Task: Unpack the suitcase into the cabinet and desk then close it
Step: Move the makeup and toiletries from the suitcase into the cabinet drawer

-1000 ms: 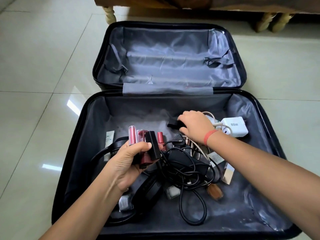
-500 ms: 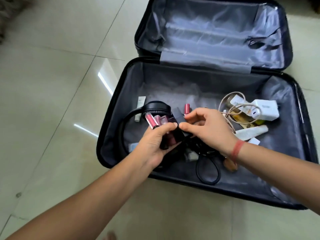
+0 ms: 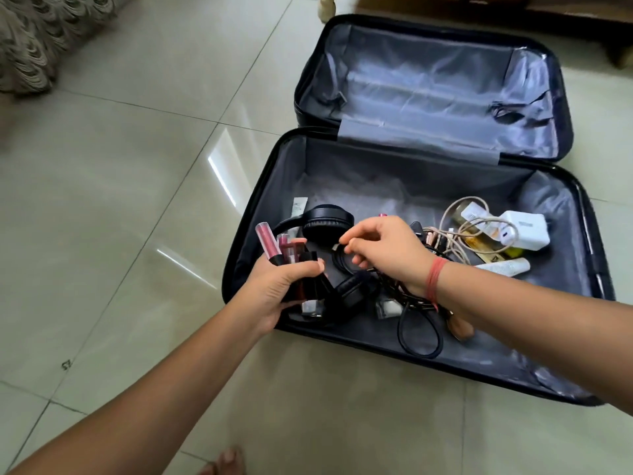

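Note:
A black suitcase (image 3: 246, 234) lies open on the tiled floor, its grey-lined lid (image 3: 442, 90) laid flat behind it. My left hand (image 3: 277, 289) grips a bundle of lip gloss tubes (image 3: 269, 243) and small dark cosmetics at the case's left edge. My right hand (image 3: 387, 252) hovers over the middle and pinches a thin black cable (image 3: 340, 258) between thumb and forefinger. Black headphones (image 3: 327, 222) lie under the hands. A tangle of black cable (image 3: 419, 332) loops toward the front wall.
A white charger (image 3: 525, 229) with a beige cord (image 3: 455, 234), a white tube (image 3: 503, 267), a yellow packet and small bottles lie at the case's right. A patterned fabric (image 3: 30, 36) is at top left. Wooden furniture legs (image 3: 327, 6) stand behind the lid. My toes show at the bottom.
My right hand has come from the charger side to my left hand and now pinches a black cable. The view has shifted, so the suitcase sits further right.

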